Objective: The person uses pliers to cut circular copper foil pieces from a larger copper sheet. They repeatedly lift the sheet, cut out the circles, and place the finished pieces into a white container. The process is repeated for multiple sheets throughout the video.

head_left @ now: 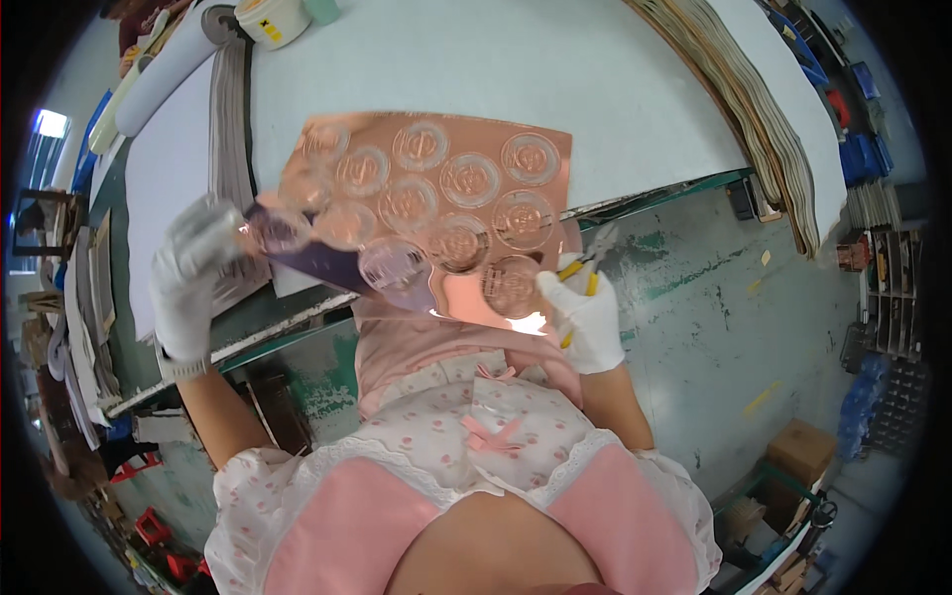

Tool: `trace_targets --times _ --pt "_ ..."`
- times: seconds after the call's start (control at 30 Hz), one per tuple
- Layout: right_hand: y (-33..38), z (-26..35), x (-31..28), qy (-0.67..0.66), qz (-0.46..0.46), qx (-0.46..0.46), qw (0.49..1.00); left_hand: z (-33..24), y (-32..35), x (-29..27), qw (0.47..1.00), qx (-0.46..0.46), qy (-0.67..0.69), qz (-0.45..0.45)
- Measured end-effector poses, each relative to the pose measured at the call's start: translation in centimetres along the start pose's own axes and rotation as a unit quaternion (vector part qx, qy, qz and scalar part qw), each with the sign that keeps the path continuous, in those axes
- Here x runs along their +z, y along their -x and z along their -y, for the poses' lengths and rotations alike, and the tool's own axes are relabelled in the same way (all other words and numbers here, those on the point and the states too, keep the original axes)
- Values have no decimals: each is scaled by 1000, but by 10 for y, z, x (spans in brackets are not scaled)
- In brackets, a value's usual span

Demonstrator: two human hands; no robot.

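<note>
A shiny copper-coloured sheet (pixel 421 178) with several round embossed discs is held up, tilted, in front of me over the table's near edge. My left hand (pixel 191 273), in a white glove, is closed on the sheet's left corner; its fingers are somewhat blurred. On the other side my right hand (pixel 590 327), gloved too, is wrapped round a pair of pliers (pixel 599 252) with yellow handles and grey jaws pointing away from me. Its thumb lies at the sheet's lower right corner; whether it also pinches that edge is hidden.
The table (pixel 476 59) has a pale top and a green edge. Stacked sheets (pixel 183 169) lie at the left, another stack (pixel 739 94) at the right. A white tub (pixel 273 22) stands at the back. A cardboard box (pixel 801 449) sits at the lower right.
</note>
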State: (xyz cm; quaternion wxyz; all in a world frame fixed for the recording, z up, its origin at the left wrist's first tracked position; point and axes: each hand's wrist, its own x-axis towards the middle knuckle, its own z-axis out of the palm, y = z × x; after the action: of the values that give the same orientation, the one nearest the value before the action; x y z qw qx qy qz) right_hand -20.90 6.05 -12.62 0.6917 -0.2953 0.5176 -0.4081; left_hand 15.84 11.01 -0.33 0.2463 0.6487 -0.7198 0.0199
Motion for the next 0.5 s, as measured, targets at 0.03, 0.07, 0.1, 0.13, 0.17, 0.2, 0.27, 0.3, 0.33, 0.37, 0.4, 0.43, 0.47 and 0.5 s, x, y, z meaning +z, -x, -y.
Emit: trace_targets --times 0.03,0.07,0.1,0.13,0.17,0.2,0.27,0.3,0.33,0.37,0.4,0.43,0.47,0.5 --pt "5 -3 11 -6 5 -2 1000 15 -4 7 999 0 -18 -30" --pt "12 -6 21 -11 9 -4 1000 26 -8 16 998 1 -36 -61" --pt "19 -5 25 19 46 49 998 28 -13 27 989 -42 103 -100" --pt "19 -17 27 37 79 72 994 20 -12 34 985 -55 100 -131" --pt "23 -12 32 111 108 105 982 8 -14 47 980 -67 102 -159" --pt "26 -7 37 183 142 139 963 -5 -14 57 974 -81 98 -186" --pt "26 -20 29 202 142 60 967 -41 -1 50 947 -283 136 -68" --pt "26 -21 24 212 146 19 966 -56 12 39 862 -438 256 -1" --pt "25 -16 21 143 111 26 983 -52 39 42 872 -403 275 35" --pt "21 -8 17 73 70 31 994 -47 64 47 880 -364 298 74" --pt "15 -3 14 6 32 35 999 -44 72 50 876 -343 292 173" --pt "5 1 10 -3 7 8 1000 -41 79 54 866 -311 284 269" --pt "-7 7 8 -15 -17 -16 1000 -47 84 64 882 -309 250 253" --pt "-16 11 8 -26 -40 -43 998 -53 89 76 897 -307 215 236"
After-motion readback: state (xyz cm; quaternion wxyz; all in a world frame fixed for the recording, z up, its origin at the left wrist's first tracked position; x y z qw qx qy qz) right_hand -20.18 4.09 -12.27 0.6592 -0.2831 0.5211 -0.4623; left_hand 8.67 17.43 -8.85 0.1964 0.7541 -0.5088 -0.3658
